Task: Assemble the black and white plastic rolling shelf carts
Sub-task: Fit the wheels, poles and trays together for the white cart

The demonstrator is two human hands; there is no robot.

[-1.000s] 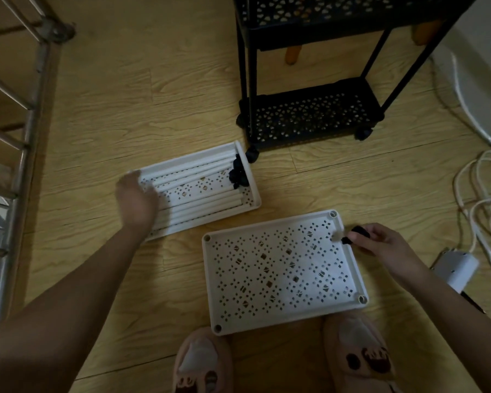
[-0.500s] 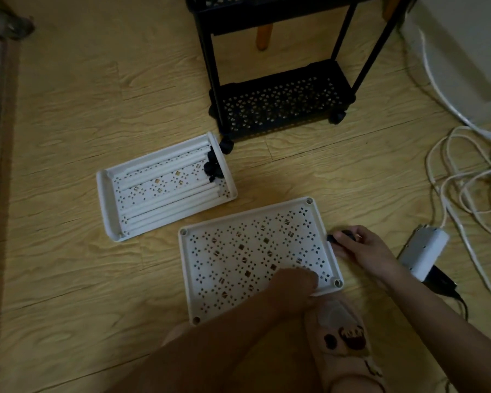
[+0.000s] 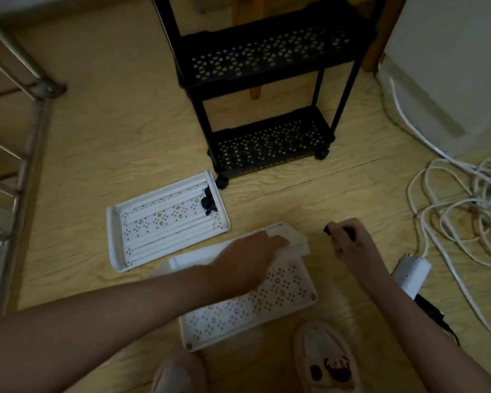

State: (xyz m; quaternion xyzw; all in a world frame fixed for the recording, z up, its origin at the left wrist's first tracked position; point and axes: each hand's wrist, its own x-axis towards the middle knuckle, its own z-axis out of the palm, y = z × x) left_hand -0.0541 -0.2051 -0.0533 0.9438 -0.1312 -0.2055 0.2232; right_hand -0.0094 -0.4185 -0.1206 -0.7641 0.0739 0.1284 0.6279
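Step in hand, as judged: fitting a wheel to a corner of the white near tray (image 3: 284,290), which lies on the floor (image 3: 97,137) in front of the slippers (image 3: 326,361), its far edge blurred and possibly lifted. The left hand (image 3: 253,248) reaches across it, fingers over the far right corner. With the blur I cannot tell whether they clamp the rim or only press on it. The right hand (image 3: 349,242) hovers just beside that corner, fingers curled round a small black wheel (image 3: 327,230). The far tray (image 3: 112,236) sits apart, closer to the assembled black cart (image 3: 267,137), and holds the white tubes (image 3: 165,231) and a cluster of spare wheels (image 3: 209,202) at its right end. To do this well, first settle the tray so the corner stops moving and the hole is in sight. A round socket shows at the near right corner (image 3: 312,296), so the far one is likely the same. Turn the wheel so its stem leads, line it up square with the hole, and push straight in rather than at an angle. The left hand should brace right beside the socket, since thin plastic probably flexes. Risks: a tilted stem jamming, or the tray sliding on the smooth floor. Cables (image 3: 465,208) lie well to the right, out of the way.
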